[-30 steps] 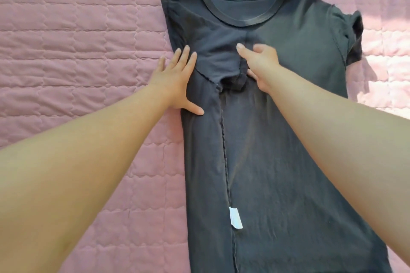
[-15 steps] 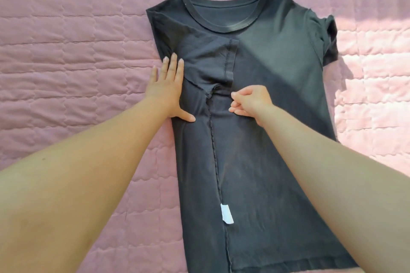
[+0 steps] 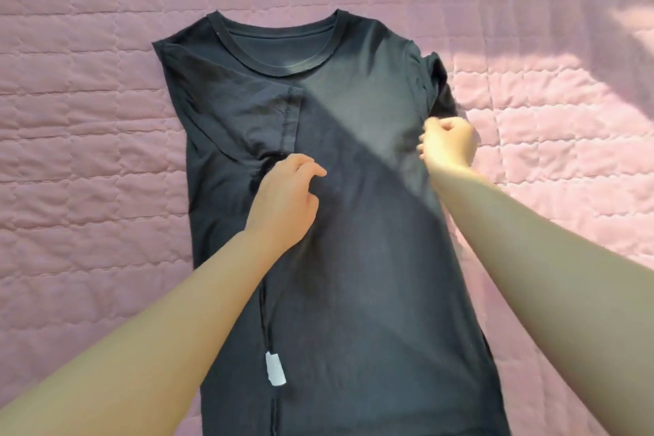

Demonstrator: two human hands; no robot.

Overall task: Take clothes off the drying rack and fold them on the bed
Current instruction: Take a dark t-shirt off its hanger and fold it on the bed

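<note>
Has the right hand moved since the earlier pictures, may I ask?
Yes: right hand went rightward across the dark grey T-shirt to its unfolded sleeve.

Black T-shirt [image 3: 371, 276] on pink quilt [image 3: 88, 152], right hand [image 3: 449, 142] apparently gripping sleeve

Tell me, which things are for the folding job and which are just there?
For the job:
shirt
bed
left hand, over the shirt
right hand, gripping the shirt's side

Just there:
white tag on the shirt
sun patch on the bed
</note>
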